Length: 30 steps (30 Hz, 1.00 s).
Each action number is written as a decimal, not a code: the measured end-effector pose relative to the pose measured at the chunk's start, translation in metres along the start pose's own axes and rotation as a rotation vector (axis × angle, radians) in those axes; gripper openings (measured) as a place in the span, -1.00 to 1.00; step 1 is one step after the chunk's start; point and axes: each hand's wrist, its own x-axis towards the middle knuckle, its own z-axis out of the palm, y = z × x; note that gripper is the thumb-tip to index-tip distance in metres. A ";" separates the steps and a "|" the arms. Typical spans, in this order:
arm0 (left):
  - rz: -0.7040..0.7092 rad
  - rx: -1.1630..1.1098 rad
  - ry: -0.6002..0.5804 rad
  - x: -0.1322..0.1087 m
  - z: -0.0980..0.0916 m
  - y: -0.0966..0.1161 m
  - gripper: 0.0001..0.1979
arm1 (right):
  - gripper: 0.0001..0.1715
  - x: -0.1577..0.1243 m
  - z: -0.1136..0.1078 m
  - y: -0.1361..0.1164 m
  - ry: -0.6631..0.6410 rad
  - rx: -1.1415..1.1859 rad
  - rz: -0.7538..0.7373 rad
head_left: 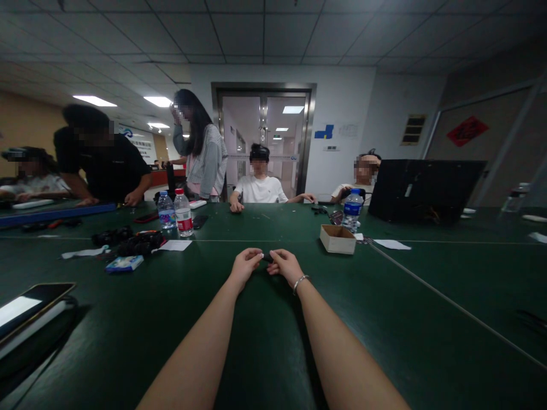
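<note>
Just above the green table (pixel 273 319), both my hands meet in front of me. A small dark object (pixel 268 258), too small to name, sits between their fingertips. My left hand (pixel 245 266) is closed in a pinch at its left end, where a tiny pale, shiny spot shows. On the other side, my right hand (pixel 285 265) pinches the dark object between thumb and fingers, the lower fingers curled beneath. A silver bracelet (pixel 301 283) circles my right wrist.
Right of my hands stands an open cardboard box (pixel 337 241), with a blue-labelled bottle (pixel 352 209) behind it. A black computer case (pixel 423 191) is farther right. Two bottles, black items (pixel 137 244) and a blue packet (pixel 124 263) lie left; a phone (pixel 29 310) is nearer. Several people are around the table.
</note>
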 end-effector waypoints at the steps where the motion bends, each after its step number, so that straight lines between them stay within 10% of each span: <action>1: -0.004 -0.015 0.010 0.000 0.000 0.000 -0.61 | -0.78 0.000 0.000 0.000 -0.002 -0.001 0.001; 30: 0.049 0.055 -0.018 0.002 -0.002 -0.002 -0.68 | -0.67 0.000 0.000 0.001 -0.039 0.001 -0.010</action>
